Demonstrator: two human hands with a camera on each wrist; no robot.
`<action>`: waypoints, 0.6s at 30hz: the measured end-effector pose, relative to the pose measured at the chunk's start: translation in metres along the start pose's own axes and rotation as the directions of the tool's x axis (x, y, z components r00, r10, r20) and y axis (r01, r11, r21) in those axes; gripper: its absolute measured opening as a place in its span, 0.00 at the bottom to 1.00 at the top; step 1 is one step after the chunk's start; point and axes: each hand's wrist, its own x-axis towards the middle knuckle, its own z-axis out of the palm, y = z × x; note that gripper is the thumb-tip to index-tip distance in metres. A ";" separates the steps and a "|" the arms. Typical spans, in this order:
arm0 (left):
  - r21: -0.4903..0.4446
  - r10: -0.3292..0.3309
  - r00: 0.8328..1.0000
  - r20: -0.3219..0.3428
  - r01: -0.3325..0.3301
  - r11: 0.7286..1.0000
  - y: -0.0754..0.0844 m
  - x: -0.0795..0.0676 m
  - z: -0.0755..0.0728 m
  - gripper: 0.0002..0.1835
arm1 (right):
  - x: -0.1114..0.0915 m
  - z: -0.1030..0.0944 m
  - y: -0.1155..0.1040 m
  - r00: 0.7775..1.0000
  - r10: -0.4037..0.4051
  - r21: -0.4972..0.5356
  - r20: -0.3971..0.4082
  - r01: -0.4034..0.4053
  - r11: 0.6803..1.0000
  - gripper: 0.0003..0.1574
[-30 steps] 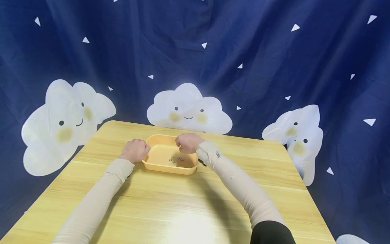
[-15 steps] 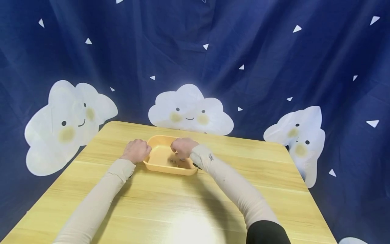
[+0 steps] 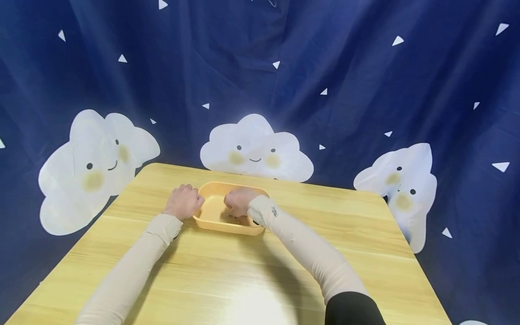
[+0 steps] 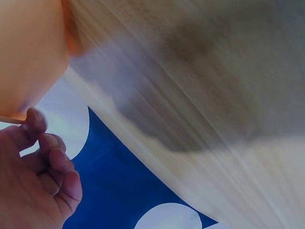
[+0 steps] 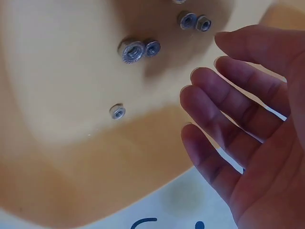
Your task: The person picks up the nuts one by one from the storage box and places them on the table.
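A shallow yellow-orange plastic basin [image 3: 227, 229] sits toward the far side of the table. My left hand [image 3: 183, 201] pinches its left rim between thumb and finger; in the left wrist view, the other fingers of that hand [image 4: 35, 176] are bent. Inside the basin, my right hand [image 3: 239, 201] reaches down over several small metal flange nuts. The right wrist view has the fingers of this hand [image 5: 214, 112] loosely bent and apart, holding nothing. A larger nut [image 5: 131, 50] touches a smaller nut [image 5: 152, 47]; a single nut [image 5: 117, 111] lies apart from them.
The wooden table [image 3: 195, 280] has a bright glare near its front. Behind it hangs a dark blue curtain [image 3: 260, 85] with white clouds and triangles. Both forearms, in light sleeves, cross the table from the front.
My right hand has moved left and lower into the basin, covering most of the nuts from the head view. My left hand stays at the rim. The head view has shifted slightly.
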 end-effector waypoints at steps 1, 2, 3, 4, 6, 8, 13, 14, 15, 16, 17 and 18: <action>0.008 0.004 1.000 -0.011 -0.004 1.000 0.000 0.000 0.001 0.17 | 0.000 0.000 -0.001 1.000 -0.003 -0.003 -0.002 0.003 1.000 0.17; 0.014 0.009 1.000 -0.025 -0.008 1.000 0.000 0.000 0.001 0.16 | 0.000 -0.001 -0.002 1.000 -0.006 -0.005 -0.003 0.006 1.000 0.15; 0.020 0.011 0.999 -0.037 -0.011 1.000 0.001 0.000 0.002 0.15 | 0.000 -0.001 -0.003 1.000 -0.007 -0.008 -0.001 0.007 1.000 0.14; 0.024 0.012 0.999 -0.046 -0.011 1.000 0.001 0.001 0.002 0.14 | 0.000 -0.002 -0.003 1.000 -0.010 -0.012 -0.001 0.010 1.000 0.13; 0.035 0.008 0.998 -0.061 -0.006 0.999 0.001 0.001 0.003 0.13 | 0.001 -0.002 -0.005 1.000 -0.010 -0.023 0.009 0.011 1.000 0.11; 0.042 0.003 0.997 -0.071 0.000 0.999 0.001 0.002 0.003 0.13 | 0.003 -0.002 -0.006 1.000 -0.008 -0.036 0.024 0.009 0.999 0.11; 0.048 -0.010 0.997 -0.078 0.014 0.999 0.002 0.002 0.003 0.14 | 0.010 0.001 -0.010 0.998 -0.029 -0.108 0.050 0.034 0.994 0.13; 0.047 -0.014 0.997 -0.077 0.018 0.999 0.002 0.002 0.003 0.14 | 0.011 0.002 -0.011 0.998 -0.038 -0.122 0.048 0.044 0.992 0.13; 0.046 -0.017 0.997 -0.076 0.020 0.999 0.002 0.002 0.003 0.14 | 0.011 0.002 -0.012 0.998 -0.045 -0.131 0.048 0.051 0.990 0.12; 0.046 -0.020 0.997 -0.074 0.023 0.999 0.002 0.001 0.003 0.14 | 0.012 0.003 -0.013 0.998 -0.047 -0.135 0.047 0.053 0.989 0.13; 0.046 -0.023 0.997 -0.072 0.026 0.999 0.003 0.000 0.003 0.14 | 0.011 0.002 -0.014 0.998 -0.040 -0.125 0.048 0.046 0.991 0.12; 0.045 -0.023 0.997 -0.073 0.026 0.999 0.003 0.000 0.003 0.14 | 0.011 0.003 -0.015 0.998 -0.014 -0.088 0.055 0.019 0.996 0.12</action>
